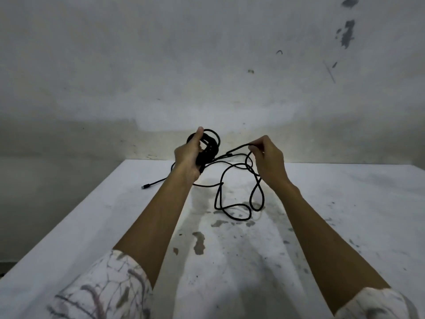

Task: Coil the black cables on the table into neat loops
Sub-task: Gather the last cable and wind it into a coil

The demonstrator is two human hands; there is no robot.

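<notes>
I am looking at a pale grey wall, scuffed and blotched, with dark patches of flaked paint showing at the upper right. A white desk is running up toward it, its top stained with grey smears and chipped spots down the middle. The black cable is sitting partly in the air and partly on the desk: a bundle of finished loops is being gripped in my left hand, fingers curled round it and thumb pointing up. My right hand is pinching a loose stretch of the same cable between fingertips, held up just beside the bundle, so the two hands are apart with cable sagging between them. Below them the slack is lying in open curls on the desk's centre. One end with a small plug is trailing off toward the desk's left edge. Patterned white sleeves are showing at both forearms.
</notes>
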